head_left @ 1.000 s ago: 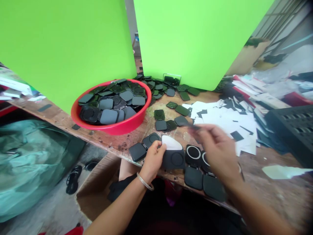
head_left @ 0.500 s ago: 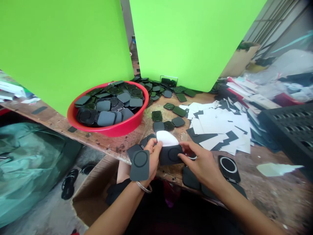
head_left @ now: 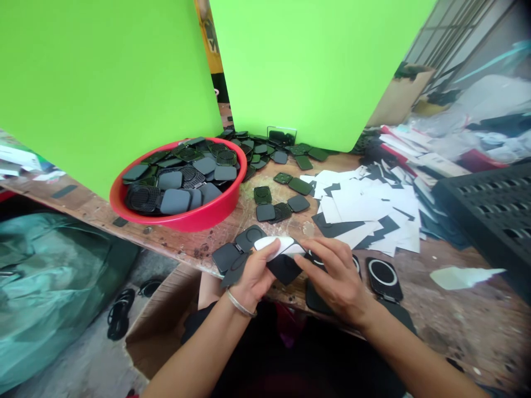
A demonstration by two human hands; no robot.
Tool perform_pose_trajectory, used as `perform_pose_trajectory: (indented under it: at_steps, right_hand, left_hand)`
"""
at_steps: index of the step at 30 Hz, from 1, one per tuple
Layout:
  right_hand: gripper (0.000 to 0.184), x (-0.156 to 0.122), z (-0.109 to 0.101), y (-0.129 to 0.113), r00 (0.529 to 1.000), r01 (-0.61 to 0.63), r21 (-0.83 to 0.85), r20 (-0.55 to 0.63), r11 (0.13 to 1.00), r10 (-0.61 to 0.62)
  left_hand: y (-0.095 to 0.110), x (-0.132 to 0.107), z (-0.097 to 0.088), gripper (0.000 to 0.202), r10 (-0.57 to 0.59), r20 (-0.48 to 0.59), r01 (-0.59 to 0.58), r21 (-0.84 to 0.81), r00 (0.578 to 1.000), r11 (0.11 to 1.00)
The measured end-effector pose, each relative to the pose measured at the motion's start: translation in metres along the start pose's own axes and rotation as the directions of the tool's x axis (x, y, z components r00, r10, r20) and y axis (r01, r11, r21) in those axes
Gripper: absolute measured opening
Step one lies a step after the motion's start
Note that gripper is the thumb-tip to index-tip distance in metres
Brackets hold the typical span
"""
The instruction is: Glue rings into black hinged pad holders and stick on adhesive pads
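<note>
My left hand (head_left: 253, 273) is closed on a black square pad (head_left: 285, 267) with a white backing sheet (head_left: 277, 244) curling off its top, at the near edge of the wooden bench (head_left: 174, 239). A second dark pad (head_left: 235, 271) hangs under the same hand. My right hand (head_left: 338, 276) lies over the pad's right side, fingers pressed against it. More black pads (head_left: 227, 255) lie just left of my hands, and two pads with a white ring (head_left: 383, 276) lie to the right.
A red basin (head_left: 194, 216) filled with dark pads and grilles stands at the back left. Loose pads (head_left: 274, 210) and a heap of white and black paper sheets (head_left: 369, 207) cover the middle. A black crate (head_left: 493, 218) is at right, a cardboard box (head_left: 160, 331) below the bench.
My right hand came back from the paper heap onto the pad in my left hand. The pad has tilted, and the second pad under my left hand turned edge-on. A ringed pad now lies at right.
</note>
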State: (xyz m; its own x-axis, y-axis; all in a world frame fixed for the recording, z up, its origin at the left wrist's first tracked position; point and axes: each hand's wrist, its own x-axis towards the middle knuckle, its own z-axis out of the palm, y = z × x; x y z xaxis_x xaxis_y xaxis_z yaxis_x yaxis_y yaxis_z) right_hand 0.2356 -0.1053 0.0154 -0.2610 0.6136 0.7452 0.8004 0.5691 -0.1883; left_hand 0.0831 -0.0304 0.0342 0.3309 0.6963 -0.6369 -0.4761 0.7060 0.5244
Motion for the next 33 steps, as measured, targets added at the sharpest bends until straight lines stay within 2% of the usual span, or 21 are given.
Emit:
perform_pose_trajectory:
  at_steps: [2, 4, 6, 7, 9, 11, 13, 14, 16, 19, 21, 24, 25, 27, 29, 30, 31, 32, 33]
  right_hand:
    - [0.037, -0.008, -0.008, -0.008, 0.999, 0.031, 0.035, 0.025, 0.999, -0.032]
    - [0.038, -0.014, -0.02, -0.018, 1.0, -0.021, 0.108, 0.013, 0.994, 0.02]
    - [0.035, -0.017, -0.035, -0.024, 0.983, -0.168, 0.181, -0.048, 0.969, 0.179]
    - [0.032, -0.017, -0.043, -0.025, 0.949, -0.274, 0.216, -0.095, 0.937, 0.3]
    - [0.027, -0.016, -0.056, -0.024, 0.827, -0.471, 0.305, -0.172, 0.827, 0.535]
    - [0.041, -0.015, -0.063, -0.022, 0.712, -0.583, 0.407, -0.162, 0.703, 0.683]
    - [0.069, -0.015, -0.065, -0.022, 0.667, -0.631, 0.482, -0.062, 0.608, 0.742]
    - [0.075, -0.016, -0.066, -0.022, 0.649, -0.653, 0.505, -0.012, 0.565, 0.761]
    - [0.075, -0.022, -0.072, -0.024, 0.603, -0.671, 0.539, -0.003, 0.509, 0.798]
    - [0.075, -0.04, -0.097, -0.026, 0.493, -0.684, 0.543, -0.147, 0.486, 0.858]
    - [0.082, -0.062, -0.126, -0.026, 0.378, -0.715, 0.501, -0.309, 0.487, 0.873]
    - [0.093, -0.112, -0.17, -0.019, 0.159, -0.785, 0.417, -0.58, 0.459, 0.799]
    - [0.095, -0.133, -0.182, -0.014, 0.098, -0.799, 0.417, -0.62, 0.433, 0.779]
    - [0.101, -0.173, -0.198, -0.001, 0.015, -0.822, 0.423, -0.653, 0.382, 0.757]
    - [0.102, -0.209, -0.206, 0.012, -0.014, -0.853, 0.411, -0.633, 0.32, 0.774]
    - [0.101, -0.223, -0.208, 0.018, -0.002, -0.884, 0.366, -0.624, 0.29, 0.782]
    - [0.099, -0.234, -0.21, 0.023, 0.031, -0.922, 0.285, -0.619, 0.261, 0.785]
    - [0.095, -0.241, -0.211, 0.026, 0.085, -0.959, 0.16, -0.63, 0.236, 0.772]
    - [0.091, -0.243, -0.212, 0.028, 0.159, -0.977, 0.004, -0.651, 0.213, 0.742]
  left_hand:
    - [0.004, 0.002, 0.002, 0.004, -0.016, -0.041, 0.015, -0.017, 0.999, 1.0]
    - [0.01, 0.006, 0.002, 0.004, 0.012, -0.1, -0.015, -0.026, 0.995, 1.0]
    - [0.016, 0.009, 0.001, 0.009, 0.108, -0.169, -0.116, -0.033, 0.98, 0.993]
    - [0.017, 0.01, 0.001, 0.013, 0.173, -0.191, -0.182, -0.027, 0.966, 0.983]
    - [0.012, 0.008, 0.006, 0.021, 0.29, -0.194, -0.292, 0.02, 0.937, 0.956]
    - [-0.003, 0.001, 0.016, 0.031, 0.323, -0.091, -0.314, 0.099, 0.942, 0.944]
    - [-0.025, -0.012, 0.03, 0.044, 0.261, 0.073, -0.27, 0.186, 0.963, 0.945]
    - [-0.036, -0.019, 0.036, 0.049, 0.216, 0.148, -0.246, 0.23, 0.965, 0.941]
    - [-0.055, -0.032, 0.047, 0.053, 0.13, 0.272, -0.218, 0.326, 0.954, 0.92]
    - [-0.069, -0.041, 0.055, 0.055, -0.001, 0.383, -0.199, 0.481, 0.924, 0.854]
    - [-0.071, -0.04, 0.055, 0.058, -0.018, 0.39, -0.218, 0.551, 0.921, 0.806]
    - [-0.068, -0.032, 0.047, 0.059, 0.112, 0.356, -0.319, 0.601, 0.928, 0.733]
    - [-0.067, -0.028, 0.043, 0.059, 0.158, 0.35, -0.354, 0.618, 0.923, 0.702]
    - [-0.065, -0.02, 0.033, 0.056, 0.22, 0.354, -0.409, 0.659, 0.909, 0.631]
    - [-0.063, -0.011, 0.024, 0.052, 0.269, 0.365, -0.453, 0.707, 0.891, 0.543]
    - [-0.062, -0.008, 0.02, 0.05, 0.297, 0.37, -0.473, 0.725, 0.88, 0.5]
    - [-0.061, -0.005, 0.017, 0.049, 0.323, 0.371, -0.488, 0.739, 0.87, 0.464]
    - [-0.06, -0.003, 0.015, 0.049, 0.344, 0.369, -0.496, 0.749, 0.863, 0.44]
    - [-0.059, -0.001, 0.013, 0.049, 0.358, 0.366, -0.499, 0.754, 0.859, 0.428]
